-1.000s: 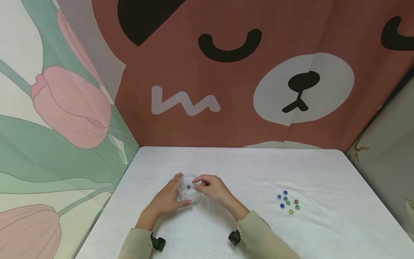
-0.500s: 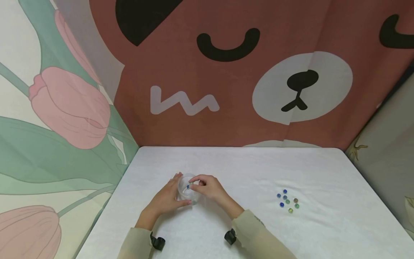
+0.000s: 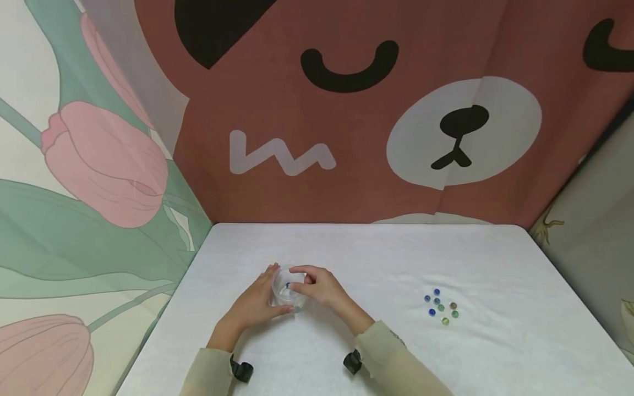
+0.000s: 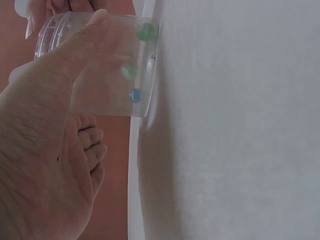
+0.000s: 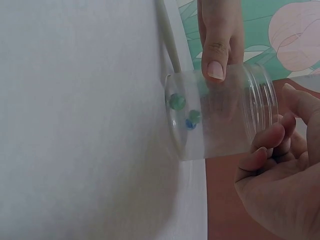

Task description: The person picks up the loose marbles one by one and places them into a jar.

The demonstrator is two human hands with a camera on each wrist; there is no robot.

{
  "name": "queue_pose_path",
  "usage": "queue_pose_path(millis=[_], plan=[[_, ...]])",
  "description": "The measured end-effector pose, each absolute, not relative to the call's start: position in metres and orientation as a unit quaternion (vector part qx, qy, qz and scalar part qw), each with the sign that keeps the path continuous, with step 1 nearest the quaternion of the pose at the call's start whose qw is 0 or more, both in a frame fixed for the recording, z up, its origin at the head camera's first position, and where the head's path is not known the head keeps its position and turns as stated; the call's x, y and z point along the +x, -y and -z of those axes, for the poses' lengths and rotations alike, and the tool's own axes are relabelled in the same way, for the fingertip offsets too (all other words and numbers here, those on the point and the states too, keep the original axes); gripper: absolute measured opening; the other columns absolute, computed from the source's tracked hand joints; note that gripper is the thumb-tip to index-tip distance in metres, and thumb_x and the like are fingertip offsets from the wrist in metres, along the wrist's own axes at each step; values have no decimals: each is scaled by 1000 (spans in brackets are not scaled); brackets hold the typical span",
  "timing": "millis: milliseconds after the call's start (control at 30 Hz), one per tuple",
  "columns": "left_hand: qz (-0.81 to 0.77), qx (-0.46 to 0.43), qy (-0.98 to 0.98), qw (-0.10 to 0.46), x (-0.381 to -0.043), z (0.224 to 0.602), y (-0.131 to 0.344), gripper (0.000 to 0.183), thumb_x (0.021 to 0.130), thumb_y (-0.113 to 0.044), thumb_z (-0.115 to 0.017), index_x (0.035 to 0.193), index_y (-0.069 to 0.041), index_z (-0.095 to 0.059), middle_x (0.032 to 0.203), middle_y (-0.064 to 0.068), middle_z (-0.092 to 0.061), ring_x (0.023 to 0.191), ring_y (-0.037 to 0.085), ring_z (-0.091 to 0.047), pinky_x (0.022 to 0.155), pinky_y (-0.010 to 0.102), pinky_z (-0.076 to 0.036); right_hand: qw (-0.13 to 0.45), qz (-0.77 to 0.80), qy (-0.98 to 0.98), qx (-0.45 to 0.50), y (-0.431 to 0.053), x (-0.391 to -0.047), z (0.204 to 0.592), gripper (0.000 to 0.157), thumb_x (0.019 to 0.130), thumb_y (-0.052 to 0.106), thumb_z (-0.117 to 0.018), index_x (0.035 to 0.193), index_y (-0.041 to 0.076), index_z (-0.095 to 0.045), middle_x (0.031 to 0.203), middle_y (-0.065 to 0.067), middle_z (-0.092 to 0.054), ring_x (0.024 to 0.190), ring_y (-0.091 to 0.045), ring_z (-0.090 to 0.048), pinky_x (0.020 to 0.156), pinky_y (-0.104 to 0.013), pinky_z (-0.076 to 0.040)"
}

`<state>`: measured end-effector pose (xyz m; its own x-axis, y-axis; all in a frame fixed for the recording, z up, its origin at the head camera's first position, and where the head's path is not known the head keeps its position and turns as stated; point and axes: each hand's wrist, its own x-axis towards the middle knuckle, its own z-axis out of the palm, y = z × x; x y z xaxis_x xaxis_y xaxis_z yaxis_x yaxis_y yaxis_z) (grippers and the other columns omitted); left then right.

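Note:
A clear plastic jar (image 3: 283, 298) with a ridged neck stands upright on the white-covered table. My left hand (image 3: 251, 303) grips it, thumb on the near side and fingers round the far left. Through its wall in the left wrist view I see a green marble (image 4: 146, 32), a paler green marble (image 4: 129, 70) and a blue marble (image 4: 134, 95) at the bottom. Over the mouth hovers my right hand (image 3: 321, 286), thumb and forefinger parted with no marble visible between them. Its other fingers bend loosely by the rim in the right wrist view.
Several loose marbles, among them a dark blue marble (image 3: 432, 312), a brown marble (image 3: 453, 306) and a yellow-green marble (image 3: 445, 321), lie grouped on the right of the table (image 3: 376, 258). A brown printed curtain (image 3: 277, 198) hangs behind the far edge.
My right hand has moved slightly left over the jar's mouth, and the pale green marble it pinched has left its fingers. The left hand keeps its place on the jar.

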<state>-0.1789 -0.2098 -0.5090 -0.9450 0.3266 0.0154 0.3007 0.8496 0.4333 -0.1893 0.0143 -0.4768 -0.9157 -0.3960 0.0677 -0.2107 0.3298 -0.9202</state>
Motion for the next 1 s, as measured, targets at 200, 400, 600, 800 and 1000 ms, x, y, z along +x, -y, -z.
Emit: queue_pose_path(millis=[200,400,600,800,1000], plan=[[-215,164,-962,25,-179,509,210,116,78,-71,-73,162,-9,-22,168,9,-22,154,28,-22,120,54,-32,85,550,-811,-183,-14,-188,476,38,92,29,-76,127,13,-71,68,6,-52,59,-9,-43,51,-21,-35],[-221,169,-960,31,-179,508,210,115,79,-69,-74,162,-9,-22,168,8,-21,155,27,-21,121,54,-30,91,550,-811,-180,-16,-186,474,37,93,29,-75,127,15,-71,69,5,-52,59,-9,-43,52,-21,-35],[-224,175,-958,26,-180,508,211,114,79,-66,-76,162,-8,-23,168,10,-22,155,29,-21,121,54,-30,93,548,-811,-183,-21,-185,471,40,93,30,-75,129,16,-69,71,5,-54,62,-9,-45,53,-20,-37],[-227,170,-958,30,-180,506,210,115,79,-64,-78,162,-9,-22,168,9,-21,155,29,-21,121,56,-29,89,545,-813,-186,-37,-183,468,42,93,27,-75,133,16,-67,73,4,-56,63,-9,-47,54,-21,-38],[-233,168,-958,28,-180,505,209,116,77,-64,-79,162,-9,-22,168,10,-23,154,31,-22,121,56,-29,83,532,-827,-162,-61,-181,464,42,92,30,-76,132,21,-67,73,3,-57,64,-12,-48,56,-23,-40]])
